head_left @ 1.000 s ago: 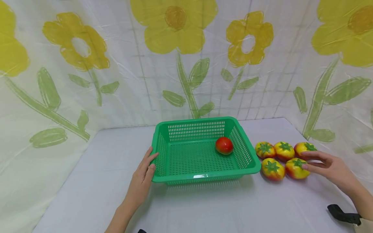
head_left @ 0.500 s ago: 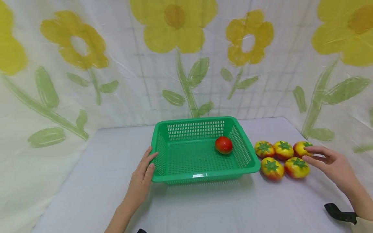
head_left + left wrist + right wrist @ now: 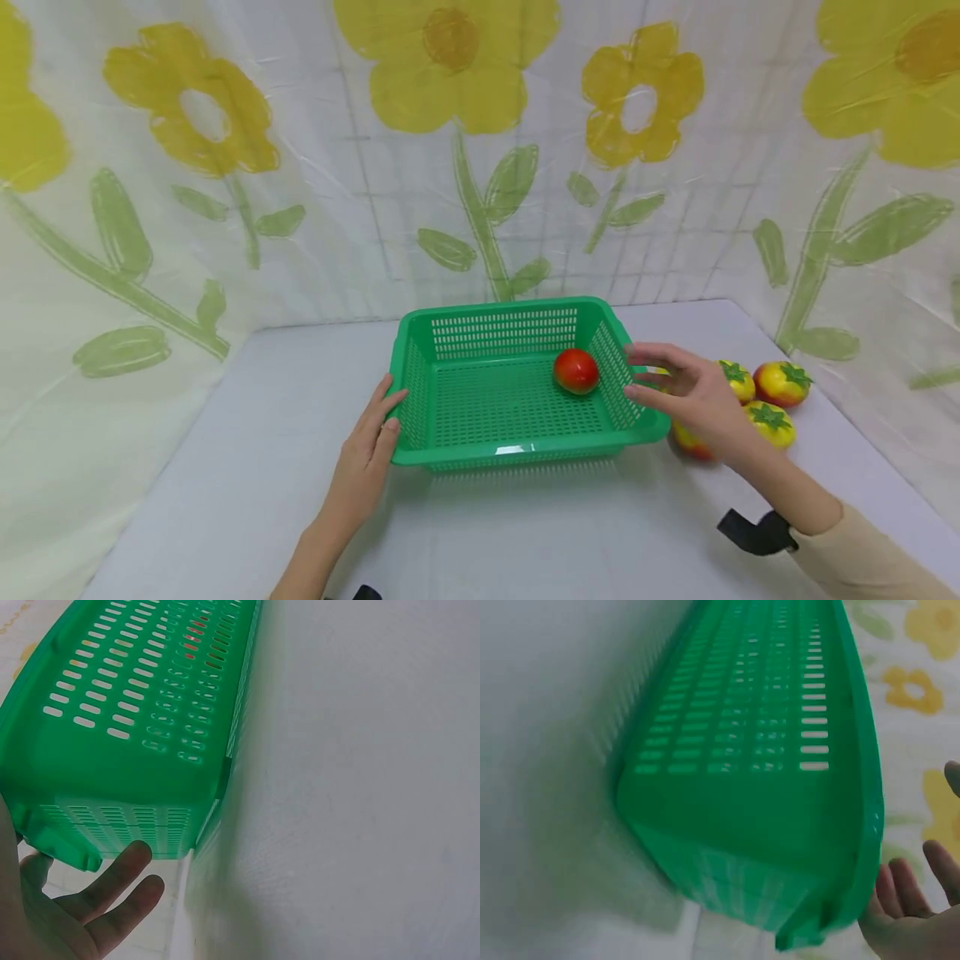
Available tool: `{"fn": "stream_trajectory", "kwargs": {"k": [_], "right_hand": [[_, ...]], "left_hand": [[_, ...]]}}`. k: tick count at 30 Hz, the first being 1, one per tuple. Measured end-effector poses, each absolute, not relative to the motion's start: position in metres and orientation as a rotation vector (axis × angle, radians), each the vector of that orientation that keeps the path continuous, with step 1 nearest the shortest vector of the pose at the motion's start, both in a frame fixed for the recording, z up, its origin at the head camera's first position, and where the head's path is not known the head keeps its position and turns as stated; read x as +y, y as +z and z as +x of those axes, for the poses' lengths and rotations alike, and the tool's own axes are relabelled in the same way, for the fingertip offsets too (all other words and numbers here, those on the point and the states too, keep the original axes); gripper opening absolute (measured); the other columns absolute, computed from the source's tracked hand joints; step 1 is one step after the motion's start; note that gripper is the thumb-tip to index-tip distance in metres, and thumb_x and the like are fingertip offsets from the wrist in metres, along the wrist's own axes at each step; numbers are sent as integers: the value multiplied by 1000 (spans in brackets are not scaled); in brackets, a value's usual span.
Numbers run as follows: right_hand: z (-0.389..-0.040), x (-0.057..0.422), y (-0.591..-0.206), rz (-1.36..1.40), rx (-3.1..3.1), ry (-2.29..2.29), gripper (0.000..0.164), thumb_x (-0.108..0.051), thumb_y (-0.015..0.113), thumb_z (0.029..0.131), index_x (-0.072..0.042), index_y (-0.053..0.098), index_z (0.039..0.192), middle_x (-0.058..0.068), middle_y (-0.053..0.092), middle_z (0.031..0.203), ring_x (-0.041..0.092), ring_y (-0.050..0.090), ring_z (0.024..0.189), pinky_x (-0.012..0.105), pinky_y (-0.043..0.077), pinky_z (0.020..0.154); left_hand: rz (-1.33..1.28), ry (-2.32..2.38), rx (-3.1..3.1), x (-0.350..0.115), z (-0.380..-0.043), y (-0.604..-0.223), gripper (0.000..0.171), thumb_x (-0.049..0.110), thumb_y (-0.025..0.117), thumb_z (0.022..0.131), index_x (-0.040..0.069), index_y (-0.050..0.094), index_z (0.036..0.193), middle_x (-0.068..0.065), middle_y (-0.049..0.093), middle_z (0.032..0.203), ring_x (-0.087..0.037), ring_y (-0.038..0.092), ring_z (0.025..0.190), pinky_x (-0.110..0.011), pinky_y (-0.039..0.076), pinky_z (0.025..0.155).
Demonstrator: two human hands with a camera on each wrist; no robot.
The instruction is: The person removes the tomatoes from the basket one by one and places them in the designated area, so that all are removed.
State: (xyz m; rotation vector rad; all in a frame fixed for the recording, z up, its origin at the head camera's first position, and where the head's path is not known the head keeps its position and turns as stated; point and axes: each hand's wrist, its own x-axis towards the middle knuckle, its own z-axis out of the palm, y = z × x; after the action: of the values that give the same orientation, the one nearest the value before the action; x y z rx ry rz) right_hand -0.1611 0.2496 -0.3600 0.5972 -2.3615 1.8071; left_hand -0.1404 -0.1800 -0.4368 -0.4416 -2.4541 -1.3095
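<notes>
A green plastic basket (image 3: 457, 456) with slotted walls stands on the white table. Inside it, toward the right, lies one red tomato-like fruit (image 3: 576, 372). My left hand (image 3: 358, 471) holds the basket's left rim, thumb and one finger over the top; in the left wrist view, other fingers (image 3: 124, 859) hang below the rim. Over the right rim hovers my right hand (image 3: 697, 402), fingers loosely curved with nothing between them. Behind it sit several yellow-and-red fruits (image 3: 767, 423) with green star-shaped leaf tops, some partly hidden by the hand and forearm.
The table (image 3: 525, 533) ends at a white curtain (image 3: 322, 250) printed with yellow flowers, at the back and on both sides. A black strap piece (image 3: 757, 533) sticks out from the right wrist beside a beige sleeve (image 3: 855, 542).
My right hand has moved left from the fruits at the far right to the basket's right rim, carrying nothing. My left hand and the basket have stayed in place.
</notes>
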Motion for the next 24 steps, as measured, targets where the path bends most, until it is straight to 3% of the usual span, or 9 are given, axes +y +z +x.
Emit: {"fn": "stream_trajectory", "kwargs": {"k": [2, 9, 17, 24], "right_hand": [[-174, 234, -360, 606, -2406, 1870, 50, -9, 74, 89, -4, 56, 135, 15, 57, 132, 35, 57, 118, 30, 50, 88], [-212, 202, -369, 475, -2602, 1812, 64, -30, 83, 82, -11, 57, 136, 14, 54, 138, 36, 54, 122, 36, 51, 90], [-228, 190, -375, 333, -2697, 1634, 67, -22, 84, 81, -8, 55, 139, 16, 47, 145, 43, 49, 125, 48, 47, 94], [-235, 184, -380, 309, -2796, 1582, 71, -16, 83, 81, -2, 50, 142, 19, 45, 146, 40, 43, 131, 50, 42, 100]], "left_hand": [[-441, -1309, -2453, -180, -140, -437, 42, 21, 38, 109, 17, 42, 150, 7, 19, 161, -15, 19, 145, -53, 28, 109], [-444, -1317, -2452, -180, -140, -436, 42, 22, 38, 109, 16, 42, 150, 6, 19, 162, -15, 19, 145, -53, 28, 109], [-460, -1314, -2460, -178, -139, -434, 42, 20, 38, 109, 15, 42, 150, 3, 19, 162, -18, 19, 145, -54, 28, 108], [-446, -1322, -2446, -179, -139, -435, 42, 19, 39, 108, 16, 43, 150, 7, 19, 161, -15, 19, 145, -53, 28, 109]]}}
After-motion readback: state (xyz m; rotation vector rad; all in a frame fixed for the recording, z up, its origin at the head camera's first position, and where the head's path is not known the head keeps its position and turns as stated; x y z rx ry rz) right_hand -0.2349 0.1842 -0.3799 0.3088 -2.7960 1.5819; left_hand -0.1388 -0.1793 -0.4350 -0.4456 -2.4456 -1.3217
